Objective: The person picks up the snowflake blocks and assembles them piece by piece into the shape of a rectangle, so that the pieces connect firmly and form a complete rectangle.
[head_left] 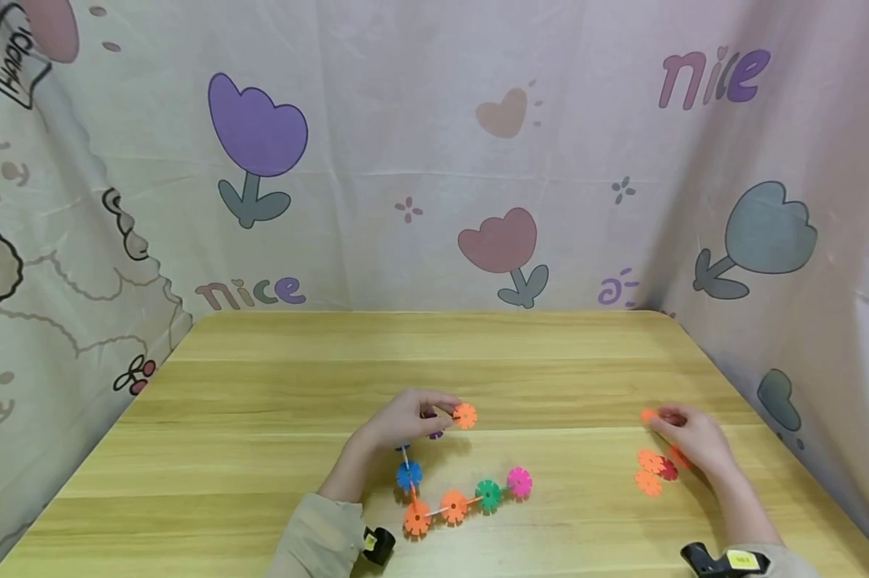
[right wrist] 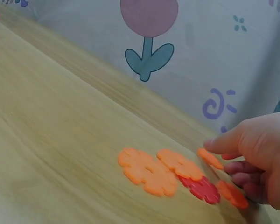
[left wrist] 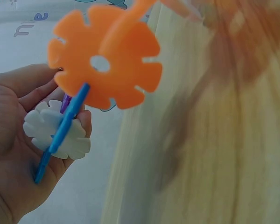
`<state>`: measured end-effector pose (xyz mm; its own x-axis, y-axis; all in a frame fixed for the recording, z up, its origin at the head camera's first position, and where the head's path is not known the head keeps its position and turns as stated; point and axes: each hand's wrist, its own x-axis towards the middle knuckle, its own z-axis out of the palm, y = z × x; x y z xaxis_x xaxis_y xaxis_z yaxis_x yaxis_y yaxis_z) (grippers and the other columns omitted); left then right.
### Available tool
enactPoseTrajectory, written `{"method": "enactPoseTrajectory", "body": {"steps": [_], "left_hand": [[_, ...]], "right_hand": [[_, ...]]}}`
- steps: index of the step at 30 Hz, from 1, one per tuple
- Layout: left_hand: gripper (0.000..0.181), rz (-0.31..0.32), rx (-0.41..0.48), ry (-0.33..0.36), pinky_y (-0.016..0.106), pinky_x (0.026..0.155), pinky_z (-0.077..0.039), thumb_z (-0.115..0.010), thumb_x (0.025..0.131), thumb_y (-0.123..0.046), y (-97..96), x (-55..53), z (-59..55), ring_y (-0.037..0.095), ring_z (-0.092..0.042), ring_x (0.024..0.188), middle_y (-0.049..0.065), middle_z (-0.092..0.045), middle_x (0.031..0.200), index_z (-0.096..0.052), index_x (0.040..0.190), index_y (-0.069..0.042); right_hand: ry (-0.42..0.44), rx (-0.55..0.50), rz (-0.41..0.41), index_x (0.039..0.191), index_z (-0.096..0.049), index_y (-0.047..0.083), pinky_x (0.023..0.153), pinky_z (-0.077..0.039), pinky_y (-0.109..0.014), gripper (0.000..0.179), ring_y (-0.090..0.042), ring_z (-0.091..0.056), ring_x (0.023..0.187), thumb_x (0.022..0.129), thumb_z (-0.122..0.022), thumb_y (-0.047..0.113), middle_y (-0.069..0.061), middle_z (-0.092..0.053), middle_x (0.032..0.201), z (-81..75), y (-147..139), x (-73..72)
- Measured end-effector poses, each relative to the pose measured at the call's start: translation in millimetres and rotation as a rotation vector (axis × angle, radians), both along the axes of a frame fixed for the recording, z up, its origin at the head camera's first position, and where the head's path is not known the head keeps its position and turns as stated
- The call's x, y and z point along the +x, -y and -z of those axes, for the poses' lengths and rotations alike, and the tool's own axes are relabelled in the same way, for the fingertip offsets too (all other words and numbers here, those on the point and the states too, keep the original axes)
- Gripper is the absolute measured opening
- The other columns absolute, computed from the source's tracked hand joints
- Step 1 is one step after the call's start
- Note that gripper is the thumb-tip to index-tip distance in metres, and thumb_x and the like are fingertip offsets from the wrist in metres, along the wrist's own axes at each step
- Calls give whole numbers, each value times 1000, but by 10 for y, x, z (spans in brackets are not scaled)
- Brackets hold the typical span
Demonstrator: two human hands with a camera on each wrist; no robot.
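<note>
My left hand (head_left: 408,419) grips one end of a chain of slotted, flower-shaped plastic discs. An orange disc (head_left: 466,416) sticks out past its fingertips, with a purple disc (head_left: 434,425) partly hidden beneath the fingers. From there the chain curves through a blue disc (head_left: 409,475), further orange ones, a green disc (head_left: 488,494) and a pink disc (head_left: 520,482). White links also show, as in the white disc (left wrist: 60,133) by the left palm. On the right, my right hand (head_left: 695,437) pinches a loose orange disc (right wrist: 210,159) at its fingertips, above a small pile.
The pile beside the right hand has several orange discs (right wrist: 148,171) and a red disc (right wrist: 200,189). All lie on a wooden table (head_left: 297,377). A printed curtain (head_left: 377,120) hangs behind the table and along both sides.
</note>
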<state>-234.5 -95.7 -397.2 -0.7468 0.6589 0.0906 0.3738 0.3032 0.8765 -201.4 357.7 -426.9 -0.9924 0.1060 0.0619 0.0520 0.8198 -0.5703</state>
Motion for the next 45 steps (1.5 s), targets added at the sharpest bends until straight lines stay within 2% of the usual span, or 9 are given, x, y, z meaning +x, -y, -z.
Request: {"method": "enactPoseTrajectory", "body": {"steps": [6, 10, 16, 20, 26, 33, 39, 42, 45], "left_hand": [[34, -2, 6, 10, 37, 62, -49, -55, 94, -15, 0, 8, 2, 29, -62, 78, 7, -63, 107, -56, 126, -5], [34, -2, -3, -9, 30, 57, -46, -55, 94, -16, 2, 7, -6, 27, -61, 75, 7, -63, 107, -56, 126, -5], [34, -8, 2, -3, 29, 57, -46, -55, 93, -15, -3, -1, -19, 20, -60, 74, 6, -63, 107, -56, 126, -4], [34, -10, 3, -3, 26, 55, -44, -56, 93, -15, 3, -1, -25, 20, -60, 72, 6, -63, 107, -57, 126, -5], [34, -6, 0, -5, 23, 53, -41, -56, 93, -15, 7, 0, -29, 20, -59, 70, 6, -63, 108, -57, 126, -6], [35, -11, -8, -1, 24, 54, -42, -56, 94, -17, 2, 7, -34, 25, -60, 73, 7, -63, 109, -56, 127, -6], [34, -7, -16, -7, 27, 57, -46, -56, 93, -16, -3, 10, -37, 25, -62, 77, 7, -63, 111, -57, 126, -7], [34, -7, -20, -15, 32, 60, -49, -56, 93, -16, -3, 14, -37, 21, -62, 80, 7, -62, 114, -57, 126, -7], [34, -8, -22, -18, 34, 62, -50, -57, 93, -17, 0, 19, -30, 21, -63, 82, 7, -62, 116, -58, 126, -7]], "right_hand": [[-6, 76, -17, 113, -53, -15, 77, -42, -51, 50, -40, -54, 91, 88, -63, 27, -28, -58, 99, -32, 47, -52], [44, 64, -9, 115, -51, -16, 76, -42, -50, 52, -38, -53, 90, 88, -62, 27, -27, -56, 99, -76, 52, -71], [117, 19, -8, 112, -49, -16, 73, -42, -44, 50, -33, -51, 86, 87, -62, 26, -24, -55, 97, -106, 31, -95], [132, -16, -6, 111, -45, -14, 74, -41, -44, 47, -34, -48, 87, 85, -65, 20, -24, -52, 97, -118, 26, -116], [85, -27, -39, 109, -45, -7, 72, -41, -46, 39, -36, -52, 86, 83, -67, 12, -24, -57, 93, -136, 46, -109], [-1, -39, -88, 104, -51, -3, 62, -40, -31, 27, -19, -52, 71, 83, -66, 6, -7, -62, 78, -125, 135, -103], [-23, -80, -122, 108, -54, -6, 56, -41, -28, 31, -15, -52, 65, 84, -67, 9, -7, -62, 79, -180, 329, -112], [-21, -109, -140, 108, -55, -7, 58, -46, -29, 33, -18, -57, 68, 85, -67, 13, -8, -64, 82, -230, 457, -135], [-14, -205, -179, 107, -55, -8, 56, -50, -29, 29, -18, -57, 65, 85, -65, 7, -9, -62, 80, -260, 602, -164]]}}
